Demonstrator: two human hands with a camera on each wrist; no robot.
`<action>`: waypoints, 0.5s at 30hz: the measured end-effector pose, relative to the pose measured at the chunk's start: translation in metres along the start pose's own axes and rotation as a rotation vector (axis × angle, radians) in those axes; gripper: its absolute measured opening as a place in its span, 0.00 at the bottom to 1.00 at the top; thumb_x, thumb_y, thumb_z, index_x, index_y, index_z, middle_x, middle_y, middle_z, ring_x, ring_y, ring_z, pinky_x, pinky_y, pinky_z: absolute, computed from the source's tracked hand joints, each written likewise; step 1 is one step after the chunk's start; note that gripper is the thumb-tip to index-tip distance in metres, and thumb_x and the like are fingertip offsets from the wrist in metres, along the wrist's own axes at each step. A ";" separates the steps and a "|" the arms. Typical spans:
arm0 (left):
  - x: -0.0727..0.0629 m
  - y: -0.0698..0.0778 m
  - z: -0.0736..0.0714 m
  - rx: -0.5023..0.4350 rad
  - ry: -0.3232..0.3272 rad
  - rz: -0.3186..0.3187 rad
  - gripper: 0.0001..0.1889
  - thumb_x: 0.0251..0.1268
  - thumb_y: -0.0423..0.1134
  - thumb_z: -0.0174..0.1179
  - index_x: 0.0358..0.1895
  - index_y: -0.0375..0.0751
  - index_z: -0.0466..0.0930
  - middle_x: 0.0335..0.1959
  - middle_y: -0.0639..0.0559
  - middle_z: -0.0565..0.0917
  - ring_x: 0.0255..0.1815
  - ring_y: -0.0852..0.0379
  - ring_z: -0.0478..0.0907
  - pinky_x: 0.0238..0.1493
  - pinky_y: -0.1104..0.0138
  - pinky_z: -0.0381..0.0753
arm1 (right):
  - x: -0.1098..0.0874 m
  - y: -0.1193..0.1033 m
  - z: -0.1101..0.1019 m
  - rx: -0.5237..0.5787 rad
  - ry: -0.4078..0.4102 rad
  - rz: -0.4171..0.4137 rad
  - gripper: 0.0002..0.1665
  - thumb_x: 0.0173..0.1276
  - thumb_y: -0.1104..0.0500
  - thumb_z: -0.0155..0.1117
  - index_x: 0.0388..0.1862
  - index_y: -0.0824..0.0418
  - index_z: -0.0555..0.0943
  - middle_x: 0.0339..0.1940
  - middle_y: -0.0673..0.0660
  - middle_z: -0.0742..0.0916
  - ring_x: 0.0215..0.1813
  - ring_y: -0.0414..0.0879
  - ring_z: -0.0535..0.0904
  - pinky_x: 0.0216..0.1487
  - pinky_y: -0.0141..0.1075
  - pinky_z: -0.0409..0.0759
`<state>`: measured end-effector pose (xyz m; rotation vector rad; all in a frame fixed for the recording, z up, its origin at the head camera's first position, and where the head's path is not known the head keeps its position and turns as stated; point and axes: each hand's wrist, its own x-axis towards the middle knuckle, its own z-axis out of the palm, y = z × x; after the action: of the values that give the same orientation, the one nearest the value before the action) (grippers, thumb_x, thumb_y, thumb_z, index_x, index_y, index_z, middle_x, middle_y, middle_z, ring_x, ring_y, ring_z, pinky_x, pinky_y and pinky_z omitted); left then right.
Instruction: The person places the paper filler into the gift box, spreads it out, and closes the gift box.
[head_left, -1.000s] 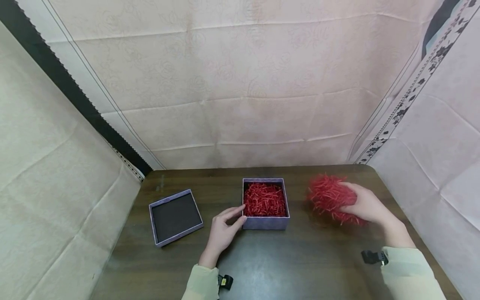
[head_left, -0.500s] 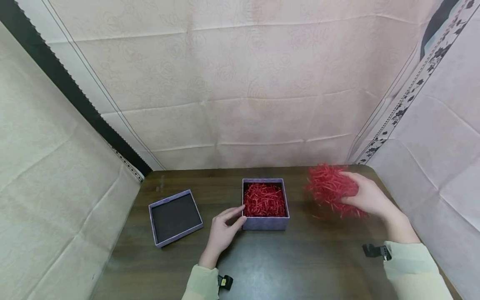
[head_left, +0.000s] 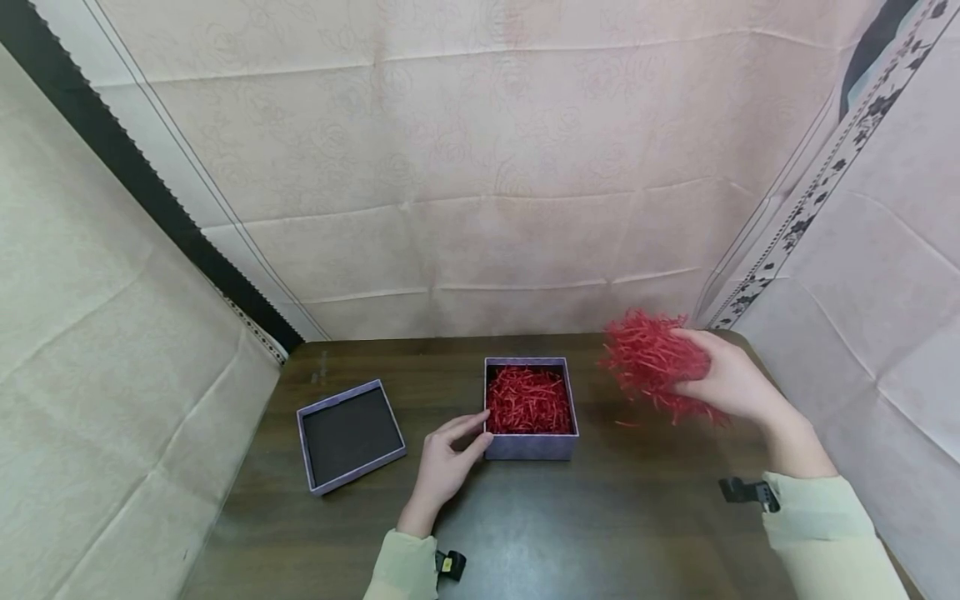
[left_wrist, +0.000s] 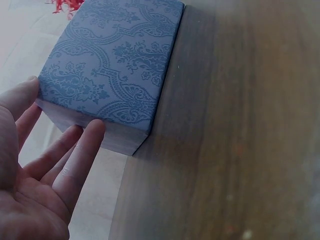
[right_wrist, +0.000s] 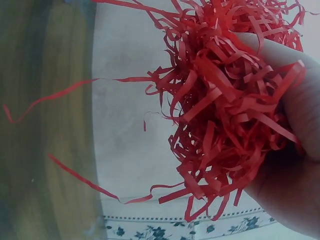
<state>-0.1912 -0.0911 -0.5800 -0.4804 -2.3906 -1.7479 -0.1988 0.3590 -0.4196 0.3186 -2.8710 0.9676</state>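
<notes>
My right hand grips a loose clump of red shredded paper above the right side of the table. In the right wrist view, strands of the shredded paper hang out from the palm and partly hide the fingers. A purple box with a damask pattern stands at the middle, with more red shredded paper inside. With its fingers nearly straight, my left hand touches the box's near left corner. The left wrist view has the fingertips on the patterned box.
The box lid lies left of the box, its dark inside facing up. One loose red strand is under the raised clump. Patterned pale cloth hangs behind the brown table and along both sides.
My right hand has raised the clump of shredded paper off the table and shifted it slightly left. A loose strand shows beneath it. My left hand, the box and the lid stay in place.
</notes>
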 end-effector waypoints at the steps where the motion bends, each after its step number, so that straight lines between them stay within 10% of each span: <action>1: 0.000 0.000 0.000 0.000 0.000 -0.001 0.19 0.72 0.50 0.72 0.64 0.60 0.89 0.61 0.58 0.87 0.64 0.54 0.82 0.61 0.52 0.83 | 0.001 -0.002 0.000 0.001 0.004 -0.007 0.49 0.64 0.53 0.84 0.79 0.61 0.72 0.71 0.69 0.80 0.68 0.70 0.77 0.63 0.72 0.74; 15: 0.000 0.001 0.000 -0.021 -0.003 0.000 0.20 0.72 0.49 0.73 0.64 0.57 0.89 0.60 0.57 0.87 0.62 0.53 0.83 0.52 0.64 0.86 | 0.021 -0.043 0.012 0.051 0.017 -0.100 0.49 0.60 0.62 0.85 0.79 0.63 0.72 0.72 0.69 0.79 0.71 0.69 0.75 0.67 0.72 0.70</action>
<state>-0.1907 -0.0909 -0.5793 -0.4855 -2.3763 -1.7755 -0.2100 0.3148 -0.4002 0.4507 -2.7889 1.0224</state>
